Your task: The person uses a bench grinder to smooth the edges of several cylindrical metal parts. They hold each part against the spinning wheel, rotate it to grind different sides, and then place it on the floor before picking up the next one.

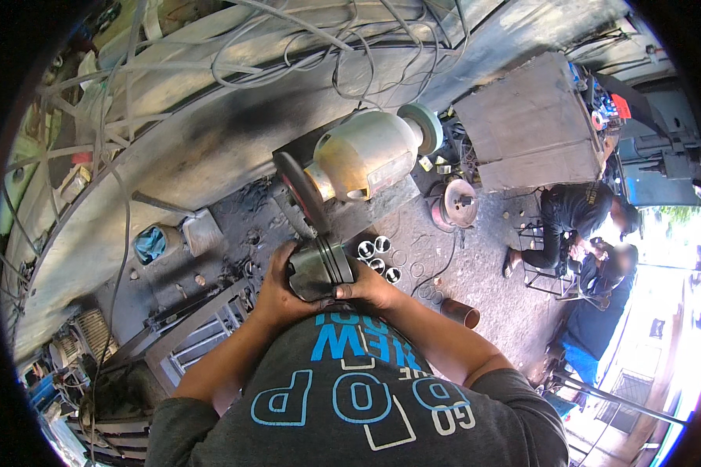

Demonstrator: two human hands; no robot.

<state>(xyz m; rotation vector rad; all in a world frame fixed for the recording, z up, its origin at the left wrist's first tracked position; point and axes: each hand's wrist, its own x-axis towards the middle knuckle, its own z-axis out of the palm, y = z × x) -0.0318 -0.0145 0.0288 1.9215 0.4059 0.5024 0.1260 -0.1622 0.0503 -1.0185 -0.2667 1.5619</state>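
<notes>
A dark metal piston [310, 277] with ring grooves is gripped between both hands in front of my chest. My left hand [276, 289] wraps round its left side, fingers partly hidden. My right hand [369, 286] holds the grooved end, thumb on the near edge. Just beyond stands a bench grinder [368, 152] with a worn, yellowish body. Its dark left wheel [299, 191] comes down to the piston's far edge; I cannot tell whether they touch. A grey grinding wheel [421, 129] sits on the grinder's right end.
Several metal cylindrical parts [376, 249] stand on the floor past my right hand, near loose rings. A spool [455, 204] and a brown pipe piece [459, 313] lie farther right. Metal frames [199, 331] lie at left. Two people [580, 226] sit at the right. Cables hang along the far wall.
</notes>
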